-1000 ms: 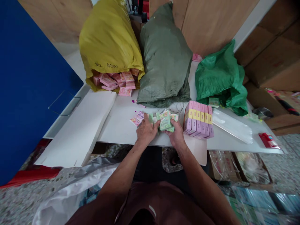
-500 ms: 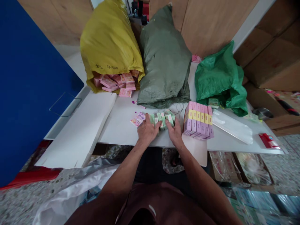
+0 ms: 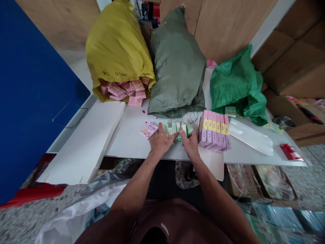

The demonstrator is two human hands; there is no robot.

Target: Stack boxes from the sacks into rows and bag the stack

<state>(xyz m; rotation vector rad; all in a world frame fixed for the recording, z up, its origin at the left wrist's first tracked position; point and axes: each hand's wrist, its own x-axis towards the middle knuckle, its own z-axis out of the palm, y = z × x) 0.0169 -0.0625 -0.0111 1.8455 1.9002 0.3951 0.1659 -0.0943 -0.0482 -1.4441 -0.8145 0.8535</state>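
A row of small green boxes [image 3: 174, 128] stands on the white table in front of me. My left hand [image 3: 161, 140] grips the row from its left end, thumb pressed along the near side. At the other end my right hand [image 3: 190, 142] closes round the boxes, its thumb on their near faces. Both palms hide part of the row. Just left of my left hand lies a flat purple-and-pink box [image 3: 149, 130]. To the right of my right hand sits a neat block of pink, yellow and purple boxes [image 3: 213, 131].
A yellow sack [image 3: 119, 44] spills pink boxes [image 3: 137, 88]. Behind my hands rests a grey-green sack [image 3: 177, 67], with a green bag [image 3: 235, 81] farther right. Clear plastic sleeves [image 3: 251, 137] and a red packet [image 3: 289, 151] lie at right. White sheets [image 3: 86, 142] lie at left.
The green boxes between my hands have shifted slightly and stand more evenly in line. Both hands stay on the row. The whole view has moved a little.
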